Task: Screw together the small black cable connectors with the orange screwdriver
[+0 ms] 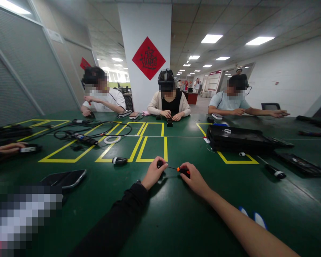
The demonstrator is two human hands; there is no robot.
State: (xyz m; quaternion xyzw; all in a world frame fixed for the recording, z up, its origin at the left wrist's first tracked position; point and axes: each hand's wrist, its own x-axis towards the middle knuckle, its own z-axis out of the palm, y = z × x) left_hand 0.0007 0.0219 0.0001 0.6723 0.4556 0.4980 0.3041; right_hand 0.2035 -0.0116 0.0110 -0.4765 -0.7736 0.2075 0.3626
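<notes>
In my right hand (194, 176) is a screwdriver (183, 172) with an orange and black handle, its thin shaft pointing left. My left hand (153, 172) is closed around a small black part (160, 164), mostly hidden by the fingers. The shaft's tip meets or comes very near that part; I cannot tell if it touches. Both hands are just above the green table (160, 221), in front of the yellow tape outlines. A black cylindrical piece with a white band (120, 161) lies to the left of my left hand.
Cables (81, 137) and a white ring (112, 140) lie at the left, a dark flat case (65, 178) nearer me. Black trays (238, 139) and another banded cylinder (275, 173) are at the right. Three people sit opposite; another person's hand (13, 147) is at the left edge.
</notes>
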